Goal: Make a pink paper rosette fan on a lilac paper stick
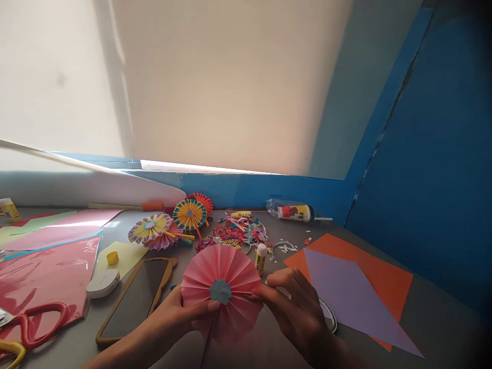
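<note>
A round pleated pink paper fan with a light blue scalloped paper centre is held up over the grey table. My left hand grips its lower left side, the thumb lying just under the blue centre. At the right edge, my right hand pinches the pleats between thumb and fingers. A thin dark line, perhaps a stick or a seam, runs down from the centre. Just behind the fan stands a glue stick. Part of the fan's lower left edge is hidden behind my left hand.
Left lie a phone, a white case, a yellow cap, scissors and a red paper pack. Behind are finished paper fans, paper scraps and a glue bottle. Orange and purple sheets lie right.
</note>
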Motion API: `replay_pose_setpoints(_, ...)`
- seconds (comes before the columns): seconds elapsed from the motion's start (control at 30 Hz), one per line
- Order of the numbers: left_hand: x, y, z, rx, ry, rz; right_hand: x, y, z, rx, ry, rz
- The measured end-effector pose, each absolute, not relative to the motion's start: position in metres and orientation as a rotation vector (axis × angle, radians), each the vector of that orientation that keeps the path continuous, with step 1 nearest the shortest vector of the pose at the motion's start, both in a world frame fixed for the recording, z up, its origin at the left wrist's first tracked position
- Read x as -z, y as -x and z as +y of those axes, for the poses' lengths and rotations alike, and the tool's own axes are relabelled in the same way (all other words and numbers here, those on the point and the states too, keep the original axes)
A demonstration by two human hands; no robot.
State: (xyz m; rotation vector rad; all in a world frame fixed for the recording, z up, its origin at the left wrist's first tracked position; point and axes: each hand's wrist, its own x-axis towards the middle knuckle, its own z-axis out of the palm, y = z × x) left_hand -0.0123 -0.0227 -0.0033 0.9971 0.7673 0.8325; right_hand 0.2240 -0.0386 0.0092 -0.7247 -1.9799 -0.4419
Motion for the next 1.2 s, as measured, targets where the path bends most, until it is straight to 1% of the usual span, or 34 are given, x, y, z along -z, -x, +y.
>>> replay_pose_setpoints(0.1,0.002,0.012,-0.023,-0.840,-0.971,0.757,-0.009,-0.225,-0.036,0.321,0.766,-1.911)
replay_pose_setpoints(0.3,0.000,0.010,-0.024,-0.788,-0.995,0.708,-0.006,-0.232,-0.034,0.420,0.741,-1.977)
replay_pose_setpoints(0.5,-0.001,0.013,-0.020,-0.819,-0.890,0.739,-0.007,-0.235,-0.036,0.206,0.737,-1.908)
replay_pose_setpoints(0.8,-0.009,0.015,-0.024,-0.847,-0.918,0.740,-0.008,-0.233,-0.030,0.225,0.695,-2.047)
replay_pose_setpoints(1.2,-0.001,0.021,-0.011,-0.845,-0.952,0.871,0.009,-0.244,-0.020,-0.002,0.617,-2.216)
